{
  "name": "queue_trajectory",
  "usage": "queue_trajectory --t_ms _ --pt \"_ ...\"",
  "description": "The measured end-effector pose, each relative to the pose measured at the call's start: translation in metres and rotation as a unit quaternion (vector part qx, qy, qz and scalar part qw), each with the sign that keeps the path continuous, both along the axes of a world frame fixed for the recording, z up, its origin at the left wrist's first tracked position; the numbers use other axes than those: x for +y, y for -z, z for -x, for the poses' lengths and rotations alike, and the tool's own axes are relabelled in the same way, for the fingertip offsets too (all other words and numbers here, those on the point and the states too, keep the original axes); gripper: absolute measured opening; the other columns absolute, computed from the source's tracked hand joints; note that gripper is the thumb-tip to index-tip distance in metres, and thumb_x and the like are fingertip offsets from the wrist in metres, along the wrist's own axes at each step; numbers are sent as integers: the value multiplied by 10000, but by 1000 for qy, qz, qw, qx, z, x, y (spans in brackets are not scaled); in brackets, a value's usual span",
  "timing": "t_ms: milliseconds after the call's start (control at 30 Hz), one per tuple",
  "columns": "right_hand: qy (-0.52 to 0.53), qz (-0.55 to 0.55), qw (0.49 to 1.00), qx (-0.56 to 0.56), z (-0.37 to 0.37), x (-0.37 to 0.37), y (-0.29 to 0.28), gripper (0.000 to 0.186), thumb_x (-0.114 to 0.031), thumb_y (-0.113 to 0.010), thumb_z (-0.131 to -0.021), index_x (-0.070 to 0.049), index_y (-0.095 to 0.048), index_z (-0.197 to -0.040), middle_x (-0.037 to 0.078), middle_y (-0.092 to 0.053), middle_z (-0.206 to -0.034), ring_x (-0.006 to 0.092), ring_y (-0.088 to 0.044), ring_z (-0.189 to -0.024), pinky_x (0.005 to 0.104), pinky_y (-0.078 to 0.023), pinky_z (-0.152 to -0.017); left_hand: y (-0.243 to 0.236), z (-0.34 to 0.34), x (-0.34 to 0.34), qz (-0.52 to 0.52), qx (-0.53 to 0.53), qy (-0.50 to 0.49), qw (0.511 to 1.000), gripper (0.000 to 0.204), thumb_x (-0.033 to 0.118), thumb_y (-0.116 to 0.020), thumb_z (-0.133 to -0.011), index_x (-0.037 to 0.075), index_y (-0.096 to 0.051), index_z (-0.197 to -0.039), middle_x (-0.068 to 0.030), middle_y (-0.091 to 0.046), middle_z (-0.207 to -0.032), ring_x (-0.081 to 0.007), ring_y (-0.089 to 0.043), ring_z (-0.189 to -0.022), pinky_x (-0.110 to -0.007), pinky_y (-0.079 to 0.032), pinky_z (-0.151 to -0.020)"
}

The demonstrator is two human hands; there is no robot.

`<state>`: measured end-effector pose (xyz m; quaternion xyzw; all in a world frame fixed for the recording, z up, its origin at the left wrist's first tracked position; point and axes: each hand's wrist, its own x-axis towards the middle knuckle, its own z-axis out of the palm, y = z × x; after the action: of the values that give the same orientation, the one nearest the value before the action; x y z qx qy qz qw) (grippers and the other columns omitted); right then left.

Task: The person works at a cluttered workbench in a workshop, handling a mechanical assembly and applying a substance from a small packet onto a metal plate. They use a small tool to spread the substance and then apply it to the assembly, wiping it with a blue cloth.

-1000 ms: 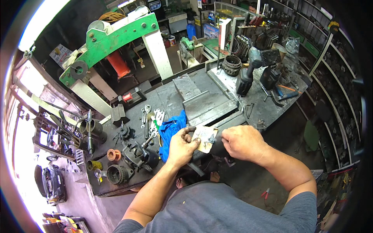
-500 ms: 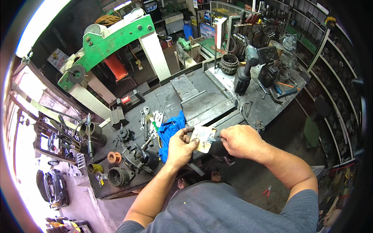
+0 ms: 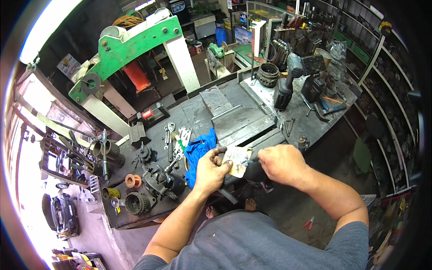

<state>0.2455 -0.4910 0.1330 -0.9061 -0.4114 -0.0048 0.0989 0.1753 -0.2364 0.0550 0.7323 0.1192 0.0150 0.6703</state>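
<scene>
My left hand (image 3: 211,168) pinches a small pale yellow card (image 3: 237,163), thumb on top and fingers beneath. Grey smears mark the card's face. Just to the right, my right hand (image 3: 283,163) is closed, knuckles up; whatever its fingers hold is mostly hidden, with only a dull greyish sliver showing towards the card. A blue cloth (image 3: 198,150) lies crumpled on the bench beyond my left hand. Behind the card is the edge of a metal vise-like block (image 3: 243,123).
Left on the bench are wrenches (image 3: 182,137), a copper wire spool (image 3: 132,181), a dark motor housing (image 3: 159,182) and a ring-shaped stator (image 3: 137,204). A cordless impact driver (image 3: 284,85) stands at the right. A green-and-white frame (image 3: 135,54) rises behind. Red-handled pliers (image 3: 309,222) lie on the floor.
My right hand has shifted slightly right, away from the card, and the dark piece at its fingers shows less. My left hand keeps its hold; the whole view has moved a little.
</scene>
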Motion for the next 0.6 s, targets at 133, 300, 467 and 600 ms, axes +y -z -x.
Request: queue_trajectory --t_ms 133,300,467,600 --pt "-23 -54 998 -29 0 1 2 118 -179 -731 -980 -101 -681 -908 106 -751 -859 366 -783 -815 522 -629 -715 0 1 -2 3 3 -4 1000 513 5 -833 -960 -110 -676 -1434 89 -525 -780 -27 -467 -703 -241 -407 -642" --pt "-5 -19 999 -36 0 0 -1 102 -174 -711 -987 -91 -690 -931 110 -761 -880 364 -788 -820 521 -631 -709 0 1 -3 18 0 -10 1000 504 -1 -830 -965 -110 -674 -1432 89 -519 -777 -29 -464 -698 -238 -408 -644" --pt "-3 1 999 -36 1 2 -4 116 -179 -673 -1012 -84 -718 -963 124 -773 -890 366 -806 -830 516 -651 -715 1 0 -1 -11 6 -8 1000 509 8 -829 -968 -110 -669 -1437 85 -530 -780 -32 -474 -695 -244 -414 -643" --pt "-24 -41 999 -4 3 2 -3 139 -187 -722 -1005 -78 -680 -931 117 -755 -876 385 -779 -814 530 -629 -705 2 0 -1 11 -1 -6 1000 514 16 -833 -963 -112 -672 -1433 84 -538 -779 -33 -478 -696 -251 -413 -638"
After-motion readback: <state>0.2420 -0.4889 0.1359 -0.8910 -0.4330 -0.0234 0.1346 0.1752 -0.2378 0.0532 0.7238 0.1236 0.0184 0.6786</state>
